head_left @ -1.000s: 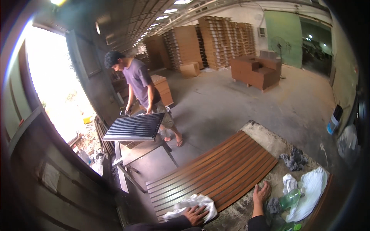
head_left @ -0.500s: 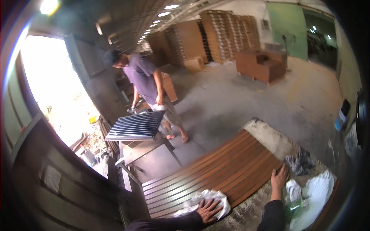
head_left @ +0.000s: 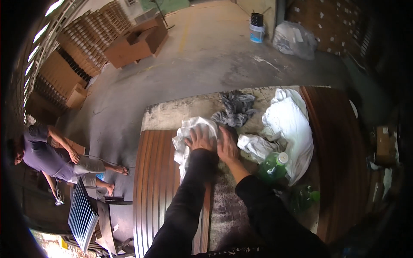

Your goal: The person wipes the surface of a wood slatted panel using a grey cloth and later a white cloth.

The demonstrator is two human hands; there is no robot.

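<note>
My left hand point(head_left: 201, 138) lies with its fingers spread on a crumpled white cloth point(head_left: 181, 144), pressing it onto a ribbed brown wooden panel point(head_left: 152, 172). The cloth sits by the panel's far right corner. Beside it, my right hand point(head_left: 227, 145) has its fingers stretched out at the panel's right edge and holds nothing. The panel rests on a stained, pale-topped table point(head_left: 170, 112). Just beyond my right hand is a dark grey rag point(head_left: 236, 107). My left forearm covers part of the panel.
To the right lie a white cloth heap point(head_left: 292, 124), a green bottle with a white cap point(head_left: 272, 167) and dark brown boards point(head_left: 340, 172). At left a person point(head_left: 51, 150) stands by a dark ribbed panel point(head_left: 82, 215). A bucket point(head_left: 257, 33) stands beyond the table.
My view has turned to the right. My left hand and the white cloth have slid along the panel to its far end, close to my right hand, which stays near the edge.
</note>
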